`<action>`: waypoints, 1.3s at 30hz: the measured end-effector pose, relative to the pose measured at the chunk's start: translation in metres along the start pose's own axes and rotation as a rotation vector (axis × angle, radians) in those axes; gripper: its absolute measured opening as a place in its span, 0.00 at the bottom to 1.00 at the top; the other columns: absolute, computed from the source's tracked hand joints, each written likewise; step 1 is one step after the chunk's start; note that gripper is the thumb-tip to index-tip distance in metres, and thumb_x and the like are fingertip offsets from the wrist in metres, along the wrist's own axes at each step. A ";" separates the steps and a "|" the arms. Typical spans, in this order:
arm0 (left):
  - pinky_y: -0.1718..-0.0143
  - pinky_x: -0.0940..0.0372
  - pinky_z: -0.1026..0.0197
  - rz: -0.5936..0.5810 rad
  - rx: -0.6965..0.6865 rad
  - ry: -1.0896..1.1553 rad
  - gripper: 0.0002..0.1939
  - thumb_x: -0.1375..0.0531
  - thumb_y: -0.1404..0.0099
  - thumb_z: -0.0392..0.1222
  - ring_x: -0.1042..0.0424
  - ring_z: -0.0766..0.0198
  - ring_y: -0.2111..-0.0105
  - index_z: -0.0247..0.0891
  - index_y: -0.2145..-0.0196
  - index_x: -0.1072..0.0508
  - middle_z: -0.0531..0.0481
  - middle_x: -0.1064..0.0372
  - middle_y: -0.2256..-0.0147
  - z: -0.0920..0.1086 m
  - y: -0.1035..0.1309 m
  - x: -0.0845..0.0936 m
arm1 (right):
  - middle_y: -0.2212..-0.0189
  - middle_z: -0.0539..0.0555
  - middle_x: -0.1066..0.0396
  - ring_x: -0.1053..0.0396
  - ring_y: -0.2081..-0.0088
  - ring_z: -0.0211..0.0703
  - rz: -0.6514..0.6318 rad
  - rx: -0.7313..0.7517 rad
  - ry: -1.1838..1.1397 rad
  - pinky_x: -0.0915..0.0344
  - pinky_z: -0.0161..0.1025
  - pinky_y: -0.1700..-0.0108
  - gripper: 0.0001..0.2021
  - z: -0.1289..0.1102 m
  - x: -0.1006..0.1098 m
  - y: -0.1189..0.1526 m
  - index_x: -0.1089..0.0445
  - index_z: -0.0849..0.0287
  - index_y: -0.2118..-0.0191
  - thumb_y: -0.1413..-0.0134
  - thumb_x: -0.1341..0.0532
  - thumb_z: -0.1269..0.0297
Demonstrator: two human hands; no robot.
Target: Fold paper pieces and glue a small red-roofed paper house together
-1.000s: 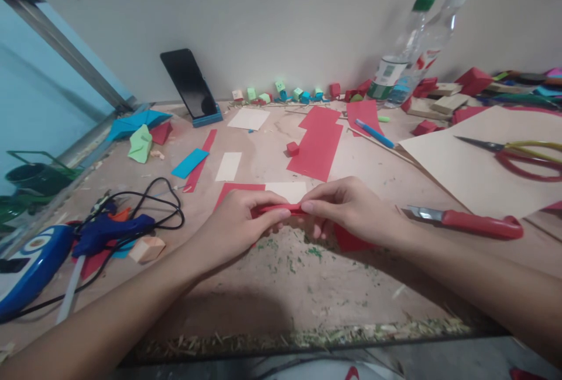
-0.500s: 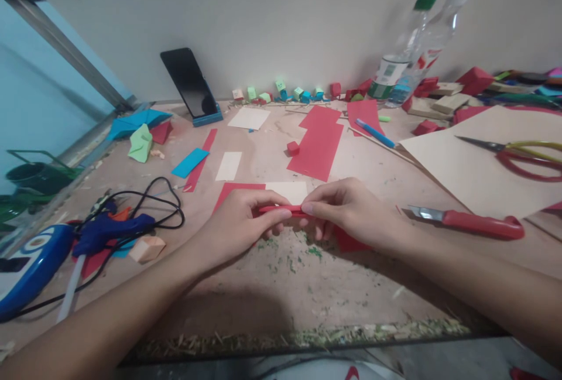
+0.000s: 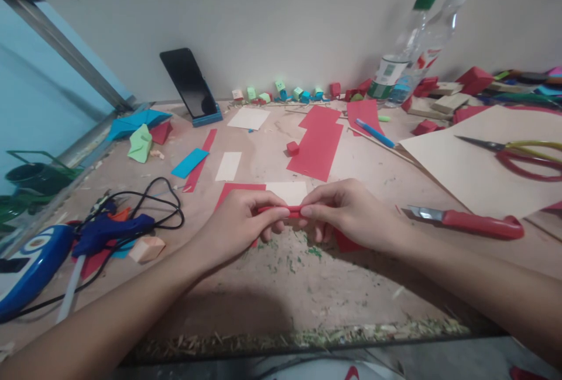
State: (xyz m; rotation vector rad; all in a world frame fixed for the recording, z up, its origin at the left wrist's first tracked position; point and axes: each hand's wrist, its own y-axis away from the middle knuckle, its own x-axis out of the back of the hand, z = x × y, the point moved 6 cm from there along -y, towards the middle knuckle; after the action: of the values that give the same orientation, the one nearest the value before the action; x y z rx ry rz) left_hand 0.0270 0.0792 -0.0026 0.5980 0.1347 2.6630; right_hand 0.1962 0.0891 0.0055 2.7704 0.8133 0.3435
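Between my two hands is a narrow folded strip of red paper [image 3: 294, 211], held level just above the table. My left hand [image 3: 246, 216] pinches its left end between thumb and fingers. At the other end, the thumb and fingers of my right hand [image 3: 345, 213] are closed on it too. The thumbs lie close together, and the hands hide most of the strip. Behind them lie a cream paper piece [image 3: 287, 191] and a red paper piece [image 3: 235, 188], partly covered by my left hand. Red paper [image 3: 346, 240] also shows beneath my right hand.
A utility knife [image 3: 478, 223] and scissors [image 3: 527, 154] lie at right, the scissors on a cream sheet [image 3: 461, 163]. At left are a blue glue gun [image 3: 112, 230] and its looping black cord. A phone [image 3: 188, 84], small paper figures [image 3: 281, 90] and bottles [image 3: 393, 69] stand along the wall.
Both hands keep their pinch on the red strip, with only a very slight shift of the fingers. Everything else on the table stays where it was.
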 end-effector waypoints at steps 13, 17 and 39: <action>0.57 0.29 0.60 0.054 -0.518 -0.381 0.14 0.34 0.30 0.41 0.21 0.60 0.60 0.41 0.47 0.20 0.46 0.17 0.56 0.019 0.009 0.008 | 0.77 0.55 0.22 0.29 0.81 0.34 -0.057 -0.069 -0.308 0.33 0.32 0.77 0.09 0.016 0.007 -0.006 0.24 0.65 0.70 0.45 0.30 0.64; 0.59 0.30 0.64 0.144 -0.658 -0.473 0.07 0.36 0.28 0.39 0.21 0.63 0.63 0.38 0.55 0.19 0.48 0.17 0.61 0.028 0.018 0.011 | 0.76 0.55 0.22 0.29 0.80 0.35 -0.099 -0.071 -0.298 0.33 0.32 0.77 0.10 0.018 0.005 -0.006 0.24 0.65 0.68 0.44 0.31 0.62; 0.63 0.31 0.63 0.261 -0.134 0.125 0.08 0.30 0.37 0.43 0.23 0.62 0.63 0.41 0.60 0.17 0.51 0.19 0.62 0.005 0.002 0.017 | 0.62 0.53 0.15 0.18 0.61 0.46 0.297 0.419 0.328 0.23 0.39 0.57 0.08 -0.014 0.010 0.013 0.16 0.58 0.60 0.41 0.34 0.70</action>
State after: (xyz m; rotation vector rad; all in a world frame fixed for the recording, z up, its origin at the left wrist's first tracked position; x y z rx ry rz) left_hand 0.0146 0.0845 0.0086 0.4319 -0.0928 2.9332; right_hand 0.2066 0.0864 0.0240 3.2922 0.5891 0.7795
